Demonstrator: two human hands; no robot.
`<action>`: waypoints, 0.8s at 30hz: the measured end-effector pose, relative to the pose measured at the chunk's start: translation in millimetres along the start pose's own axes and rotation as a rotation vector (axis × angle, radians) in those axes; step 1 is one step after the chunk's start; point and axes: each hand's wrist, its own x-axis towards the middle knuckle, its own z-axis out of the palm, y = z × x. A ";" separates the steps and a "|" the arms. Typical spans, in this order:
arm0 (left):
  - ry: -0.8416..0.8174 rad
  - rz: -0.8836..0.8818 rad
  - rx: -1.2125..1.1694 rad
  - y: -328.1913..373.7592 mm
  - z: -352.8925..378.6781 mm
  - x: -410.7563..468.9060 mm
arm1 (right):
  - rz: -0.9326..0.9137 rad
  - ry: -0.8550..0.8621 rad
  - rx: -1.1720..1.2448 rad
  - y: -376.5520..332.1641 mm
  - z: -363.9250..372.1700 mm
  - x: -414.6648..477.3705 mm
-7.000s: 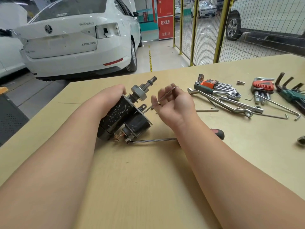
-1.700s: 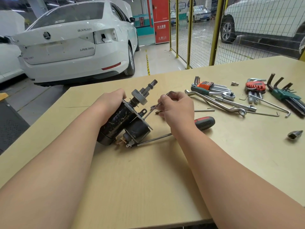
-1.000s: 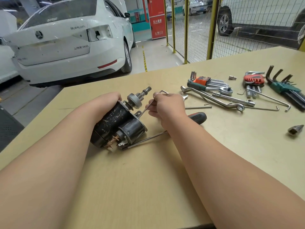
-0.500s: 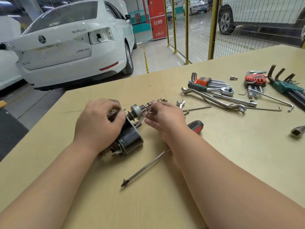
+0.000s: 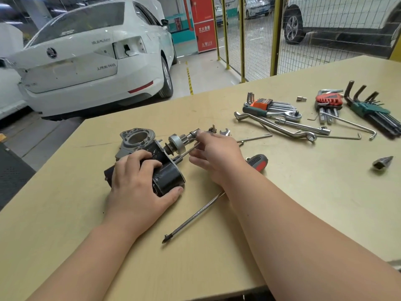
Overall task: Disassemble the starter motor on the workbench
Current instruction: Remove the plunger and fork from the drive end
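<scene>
The black starter motor (image 5: 166, 177) lies on its side on the workbench (image 5: 303, 203). My left hand (image 5: 138, 187) presses down over its body and grips it. Its pinion gear and shaft (image 5: 179, 142) stick out to the upper right. My right hand (image 5: 214, 157) pinches a thin metal hex key (image 5: 186, 152) whose tip meets the motor's front plate. A grey aluminium nose housing (image 5: 137, 139) lies loose just behind the motor.
A long screwdriver (image 5: 195, 216) with a red-black handle (image 5: 258, 162) lies under my right forearm. Hex key sets (image 5: 269, 105), a ratchet (image 5: 288, 115), wrenches (image 5: 282, 129) and a socket (image 5: 382, 162) lie at the right. Beyond the far edge stands a white car (image 5: 86, 61).
My left hand moved from the motor's back onto its top and laid it flatter. The grey nose housing came into sight behind it. My right hand stays on the hex key.
</scene>
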 end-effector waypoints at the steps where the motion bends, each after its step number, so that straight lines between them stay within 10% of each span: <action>1: 0.006 -0.002 -0.006 0.3 0.1 -0.1 | -0.005 -0.009 -0.033 1.0 -0.5 0.2; 24: 0.028 -0.009 -0.141 -3.1 0.5 -1.7 | 0.106 -0.049 0.038 6.4 -0.8 4.5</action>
